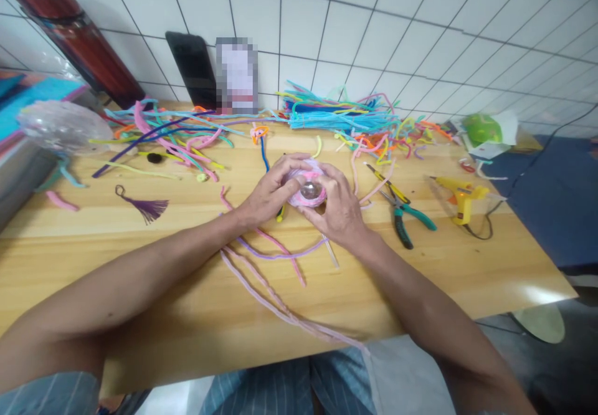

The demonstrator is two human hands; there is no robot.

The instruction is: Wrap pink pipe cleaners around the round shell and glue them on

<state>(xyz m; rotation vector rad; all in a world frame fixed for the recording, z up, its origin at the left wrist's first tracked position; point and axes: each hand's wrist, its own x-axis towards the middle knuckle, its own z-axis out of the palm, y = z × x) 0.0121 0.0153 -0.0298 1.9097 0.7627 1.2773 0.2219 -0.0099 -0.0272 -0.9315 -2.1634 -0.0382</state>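
Note:
Both hands meet over the middle of the wooden table (140, 290). My left hand (271, 192) and my right hand (339, 206) are wrapped around a small round pink pipe-cleaner ball (308, 184) with a clear bead or globe at its centre. The fingers of both hands curl closed on it. Long pale pink and purple pipe cleaners (271, 284) trail from under the hands toward the table's front edge.
Piles of coloured pipe cleaners (336, 116) lie along the back. Pliers (402, 206) and a yellow glue gun (460, 195) lie to the right. A purple tassel (147, 206), a clear plastic globe (63, 125), a red flask (75, 35) and two phones (194, 69) stand at left and back.

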